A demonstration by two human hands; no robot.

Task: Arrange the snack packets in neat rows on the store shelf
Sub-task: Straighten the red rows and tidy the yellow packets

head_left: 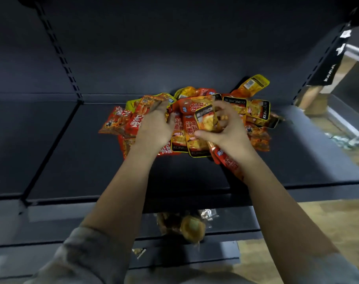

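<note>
A loose heap of red, orange and yellow snack packets point(254, 111) lies in the middle of the dark shelf point(76, 152), toward the back. My left hand point(154, 128) rests palm down on the left part of the heap, fingers spread over red packets point(121, 121). My right hand point(225, 128) is curled around a yellow-and-black packet point(205, 117), lifted slightly above the pile. A yellow packet point(254, 83) leans upright against the back wall behind the heap.
More packets point(184, 224) lie on a lower shelf below the front edge. Slotted uprights point(57, 50) frame the bay at left and right. A person in a black shirt point(330, 66) stands at the right. Wooden floor point(330, 222) shows at lower right.
</note>
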